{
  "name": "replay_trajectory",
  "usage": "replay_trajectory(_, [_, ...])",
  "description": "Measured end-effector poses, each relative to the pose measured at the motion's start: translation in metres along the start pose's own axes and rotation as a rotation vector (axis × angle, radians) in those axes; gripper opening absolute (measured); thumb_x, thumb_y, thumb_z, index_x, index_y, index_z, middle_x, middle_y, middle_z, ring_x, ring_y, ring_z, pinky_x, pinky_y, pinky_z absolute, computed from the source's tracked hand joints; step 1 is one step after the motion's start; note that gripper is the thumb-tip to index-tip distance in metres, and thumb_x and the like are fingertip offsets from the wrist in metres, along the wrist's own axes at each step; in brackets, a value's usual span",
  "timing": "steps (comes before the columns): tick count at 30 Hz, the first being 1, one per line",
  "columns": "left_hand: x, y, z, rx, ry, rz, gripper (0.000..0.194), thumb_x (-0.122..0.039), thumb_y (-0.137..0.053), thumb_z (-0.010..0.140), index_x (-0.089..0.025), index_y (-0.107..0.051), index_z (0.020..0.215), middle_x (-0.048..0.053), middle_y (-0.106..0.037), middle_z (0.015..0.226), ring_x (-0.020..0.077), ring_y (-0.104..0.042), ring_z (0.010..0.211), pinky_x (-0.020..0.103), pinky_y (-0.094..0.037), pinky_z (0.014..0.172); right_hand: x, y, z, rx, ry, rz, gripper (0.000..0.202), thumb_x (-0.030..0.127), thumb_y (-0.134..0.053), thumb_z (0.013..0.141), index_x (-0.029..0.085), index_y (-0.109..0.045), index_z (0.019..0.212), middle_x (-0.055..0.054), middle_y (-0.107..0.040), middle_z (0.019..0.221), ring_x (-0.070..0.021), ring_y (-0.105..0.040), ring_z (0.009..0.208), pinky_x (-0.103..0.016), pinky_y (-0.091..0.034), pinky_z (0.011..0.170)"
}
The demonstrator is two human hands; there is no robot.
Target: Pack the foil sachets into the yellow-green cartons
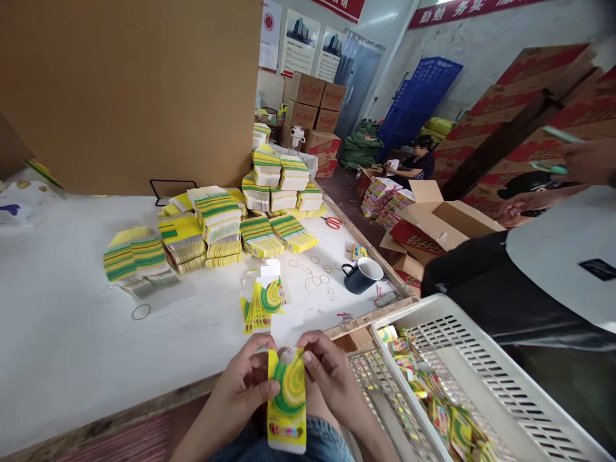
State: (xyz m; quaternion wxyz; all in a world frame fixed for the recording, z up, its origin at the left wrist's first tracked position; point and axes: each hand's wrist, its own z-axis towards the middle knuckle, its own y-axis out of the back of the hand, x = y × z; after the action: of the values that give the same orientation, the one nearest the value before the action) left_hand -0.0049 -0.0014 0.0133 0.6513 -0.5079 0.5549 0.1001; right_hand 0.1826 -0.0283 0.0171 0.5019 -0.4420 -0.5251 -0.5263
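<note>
A yellow and green printed carton [287, 401] with a white flap at its top is held upright over my lap, near the table's front edge. My left hand [253, 378] grips its left side, thumb across the front. At the carton's upper right edge, the thumb and fingers of my right hand [327, 366] are closed on it. Just beyond, a small fanned pile of similar flat cartons [264, 301] lies on the white table [202, 333].
Bundled carton stacks [216, 224] stand at the table's back. Rubber bands [315, 280], a dark mug [363, 276] and red scissors [333, 222] lie at the right. A white crate [500, 378] holds filled cartons. A person in a grey top [568, 250] is at the right.
</note>
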Motion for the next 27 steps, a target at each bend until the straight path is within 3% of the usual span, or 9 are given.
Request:
replay_trajectory(3, [0.005,-0.003,-0.001,0.039,-0.009,-0.061,0.047,-0.024,-0.074,0.078,-0.030,-0.046,0.115,0.003,-0.072,0.098,0.0202,-0.069,0.084,0.031,-0.050,0.073,0.002,0.005,-0.001,-0.017,0.023,-0.094,0.020,0.035,-0.052,0.094,0.020,-0.060,0.084,-0.001,-0.058,0.075,-0.0146,-0.053,0.070,-0.024,-0.043,0.063])
replay_trajectory(6, [0.009,-0.004,0.001,0.013,-0.005,-0.103,0.076,-0.025,-0.074,0.078,-0.035,-0.029,0.137,0.006,-0.069,0.111,0.0240,-0.068,0.095,0.037,-0.051,0.082,0.002,0.005,0.000,-0.081,0.039,-0.074,0.014,0.034,-0.052,0.094,0.022,-0.058,0.098,-0.001,-0.061,0.079,-0.0160,-0.057,0.071,-0.025,-0.046,0.065])
replay_trajectory(9, [0.008,-0.002,0.003,-0.007,0.010,0.006,0.056,-0.027,-0.073,0.078,-0.026,-0.049,0.129,0.010,-0.069,0.114,0.0267,-0.066,0.100,0.037,-0.051,0.086,0.005,0.007,0.003,-0.119,0.102,-0.098,0.022,0.035,-0.050,0.095,0.023,-0.059,0.111,-0.006,-0.066,0.094,-0.0193,-0.061,0.086,-0.029,-0.048,0.075])
replay_trajectory(12, [0.007,0.000,0.006,-0.114,-0.028,0.163,0.038,-0.027,-0.069,0.081,-0.023,-0.061,0.117,0.010,-0.069,0.116,0.0262,-0.067,0.097,0.036,-0.052,0.085,0.009,0.010,0.004,-0.102,0.096,-0.166,0.026,0.038,-0.049,0.094,0.022,-0.068,0.102,-0.007,-0.066,0.095,-0.0207,-0.060,0.090,-0.029,-0.047,0.076])
replay_trajectory(15, [0.011,-0.001,0.008,-0.140,-0.035,0.268,0.041,-0.024,-0.065,0.083,-0.025,-0.060,0.124,0.009,-0.067,0.122,0.0249,-0.068,0.093,0.035,-0.054,0.082,0.010,0.008,0.005,-0.031,-0.077,-0.204,0.030,0.032,-0.061,0.085,0.021,-0.063,0.114,0.003,-0.057,0.066,-0.0140,-0.051,0.059,-0.023,-0.038,0.053])
replay_trajectory(17, [0.014,-0.003,0.008,-0.105,-0.017,0.274,0.045,-0.023,-0.061,0.085,-0.027,-0.055,0.130,0.009,-0.063,0.129,0.0248,-0.067,0.097,0.035,-0.054,0.083,0.008,0.004,0.005,-0.036,-0.135,-0.271,0.033,0.023,-0.064,0.080,0.021,-0.060,0.112,0.009,-0.047,0.054,-0.0113,-0.041,0.048,-0.021,-0.029,0.047])
replay_trajectory(22, [0.013,-0.004,0.011,-0.098,-0.045,0.226,0.047,-0.021,-0.060,0.086,-0.029,-0.053,0.132,0.007,-0.062,0.131,0.0247,-0.060,0.115,0.035,-0.046,0.097,0.005,-0.004,0.006,-0.127,-0.109,-0.437,0.027,0.017,-0.061,0.077,0.021,-0.058,0.104,0.011,-0.040,0.048,-0.0124,-0.041,0.045,-0.023,-0.029,0.049])
replay_trajectory(27, [0.003,-0.007,0.017,-0.105,0.006,0.090,0.047,-0.019,-0.069,0.077,-0.026,-0.059,0.122,0.009,-0.071,0.113,0.0261,-0.069,0.095,0.037,-0.053,0.082,0.002,-0.008,0.007,-0.125,-0.057,-0.438,0.024,0.027,-0.059,0.086,0.020,-0.059,0.108,0.008,-0.047,0.050,-0.0134,-0.045,0.046,-0.023,-0.032,0.050])
